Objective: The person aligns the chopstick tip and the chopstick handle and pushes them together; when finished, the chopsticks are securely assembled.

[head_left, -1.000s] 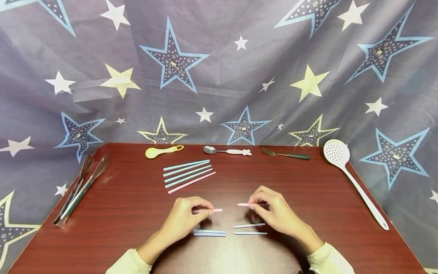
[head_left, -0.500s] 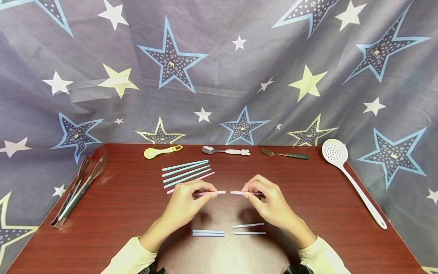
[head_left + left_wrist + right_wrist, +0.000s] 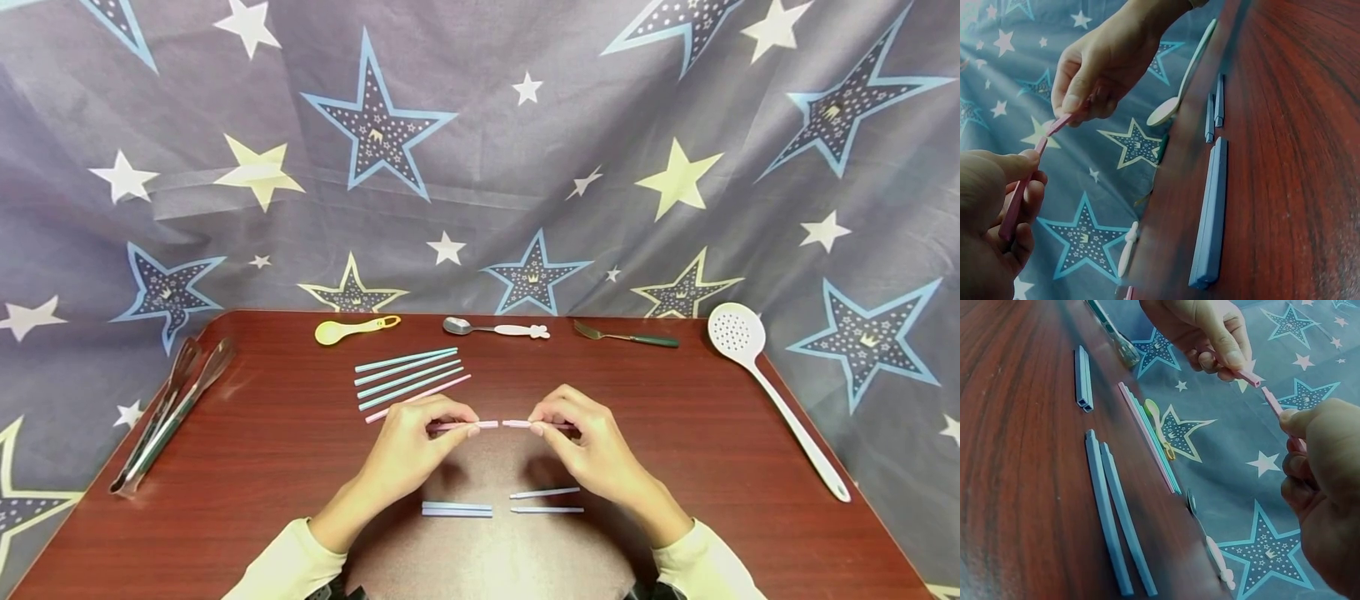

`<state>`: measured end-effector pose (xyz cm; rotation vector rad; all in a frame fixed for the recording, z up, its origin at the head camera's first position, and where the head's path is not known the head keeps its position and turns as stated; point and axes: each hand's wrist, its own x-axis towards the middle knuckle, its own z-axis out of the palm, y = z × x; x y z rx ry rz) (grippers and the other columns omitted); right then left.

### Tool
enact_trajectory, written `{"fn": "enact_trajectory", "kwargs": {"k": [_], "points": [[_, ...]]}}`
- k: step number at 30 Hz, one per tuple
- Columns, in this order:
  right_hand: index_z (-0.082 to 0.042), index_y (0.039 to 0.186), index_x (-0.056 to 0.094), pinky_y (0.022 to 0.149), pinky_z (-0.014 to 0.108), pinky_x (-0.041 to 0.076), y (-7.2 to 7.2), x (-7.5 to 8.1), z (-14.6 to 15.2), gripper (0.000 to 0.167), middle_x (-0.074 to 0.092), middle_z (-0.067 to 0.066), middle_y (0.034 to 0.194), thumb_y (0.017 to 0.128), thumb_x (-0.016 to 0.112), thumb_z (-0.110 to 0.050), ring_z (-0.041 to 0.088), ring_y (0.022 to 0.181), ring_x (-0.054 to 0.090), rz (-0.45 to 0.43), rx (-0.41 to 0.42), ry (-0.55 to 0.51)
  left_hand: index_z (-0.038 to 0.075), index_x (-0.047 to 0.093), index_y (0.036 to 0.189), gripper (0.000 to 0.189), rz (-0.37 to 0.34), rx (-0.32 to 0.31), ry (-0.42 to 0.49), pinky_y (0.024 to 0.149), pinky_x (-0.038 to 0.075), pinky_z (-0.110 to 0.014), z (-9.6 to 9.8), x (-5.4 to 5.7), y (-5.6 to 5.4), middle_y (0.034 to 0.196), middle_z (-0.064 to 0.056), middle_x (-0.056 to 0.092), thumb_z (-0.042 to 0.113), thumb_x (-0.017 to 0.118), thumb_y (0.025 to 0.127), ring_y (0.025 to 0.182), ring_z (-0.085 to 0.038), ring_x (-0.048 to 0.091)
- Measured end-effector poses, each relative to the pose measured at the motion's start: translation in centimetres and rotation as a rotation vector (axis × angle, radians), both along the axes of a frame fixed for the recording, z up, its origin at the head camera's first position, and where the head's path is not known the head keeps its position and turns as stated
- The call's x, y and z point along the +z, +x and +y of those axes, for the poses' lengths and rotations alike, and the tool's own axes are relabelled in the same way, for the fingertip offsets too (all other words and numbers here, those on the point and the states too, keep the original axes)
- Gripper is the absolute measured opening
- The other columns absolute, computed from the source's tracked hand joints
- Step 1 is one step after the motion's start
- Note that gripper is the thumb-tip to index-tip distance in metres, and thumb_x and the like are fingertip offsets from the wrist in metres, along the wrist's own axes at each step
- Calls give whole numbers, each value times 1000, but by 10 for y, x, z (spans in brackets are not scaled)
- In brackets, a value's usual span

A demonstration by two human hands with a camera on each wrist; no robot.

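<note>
My left hand (image 3: pixel 412 437) pinches a pink chopstick section (image 3: pixel 486 424) between thumb and fingers; the right wrist view shows its hollow square end (image 3: pixel 1258 384). Facing it, my right hand (image 3: pixel 588 437) pinches a second pink chopstick section (image 3: pixel 516 424) with a narrower plug tip (image 3: pixel 1265 392). Both are held above the table, roughly in line, with a small gap between their ends in the head view. Nearer me lie two blue hollow sections (image 3: pixel 457 509) side by side and two blue plug-ended sections, one angled (image 3: pixel 545 493) and one straight (image 3: pixel 547 510).
Several long teal chopsticks (image 3: pixel 409 379) and a pink chopstick (image 3: pixel 431 392) lie beyond my left hand. Along the back are a yellow spoon (image 3: pixel 333 332), white-handled spoon (image 3: pixel 517 331) and green-handled fork (image 3: pixel 652 341). Tongs (image 3: pixel 168 421) lie left, a white skimmer (image 3: pixel 791 417) right.
Both hands have moved away from me and toward each other with the pink sections, narrowing the gap between the ends. In the last half second they shifted only slightly closer.
</note>
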<state>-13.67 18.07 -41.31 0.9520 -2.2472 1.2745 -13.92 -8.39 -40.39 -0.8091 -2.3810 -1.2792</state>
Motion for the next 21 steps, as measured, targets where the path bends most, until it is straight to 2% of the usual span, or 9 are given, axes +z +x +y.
{"fn": "enact_trajectory", "kwargs": {"k": [11,21], "points": [[-18,92,72,62,14,44,0,-3,-2,19,63,-6,88,90,76,1,5,74,54,-6,7,-5,21,79,92,10,-9,-15,5,63,50,-19,1,-3,0,84,11,74,15,85,85,71,1,59],[-17,93,72,60,15,43,2,-1,-4,19,60,-7,88,89,77,0,2,73,51,-16,4,27,19,79,90,10,3,0,-3,67,56,-25,4,-4,2,84,10,74,14,85,84,74,1,61]]}}
